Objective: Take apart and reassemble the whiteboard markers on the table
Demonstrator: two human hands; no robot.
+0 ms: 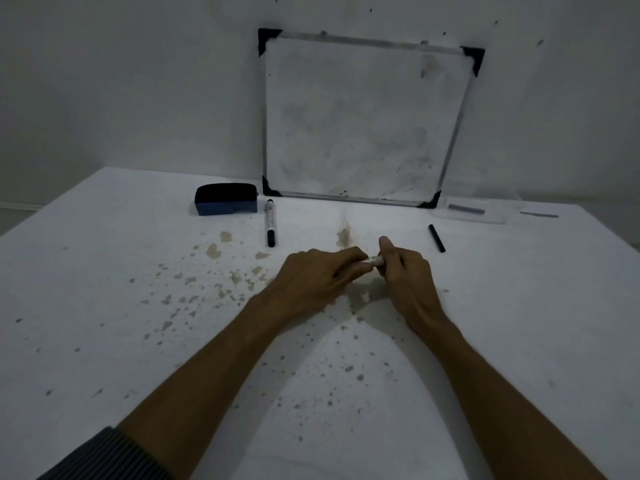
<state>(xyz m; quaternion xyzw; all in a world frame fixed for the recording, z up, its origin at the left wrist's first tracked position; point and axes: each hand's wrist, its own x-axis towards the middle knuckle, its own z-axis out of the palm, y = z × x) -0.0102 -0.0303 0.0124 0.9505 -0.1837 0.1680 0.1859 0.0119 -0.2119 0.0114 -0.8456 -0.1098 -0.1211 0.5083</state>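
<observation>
My left hand (320, 277) and my right hand (407, 275) meet just above the middle of the table, both closed on one white marker body (374, 260); only a short stretch of it shows between the fingers. Its ends are hidden in my hands. A second whiteboard marker (269, 221), white with black cap and black end, lies whole on the table to the far left of my hands. A loose black stick-shaped part (436, 238), cap or ink core, lies to the right beyond my right hand.
A small whiteboard (363, 116) leans on the wall at the table's back edge. A blue and black eraser (225, 199) lies to its left. A clear plastic packet (467, 210) sits at the back right. The white table (138, 306) is speckled with stains.
</observation>
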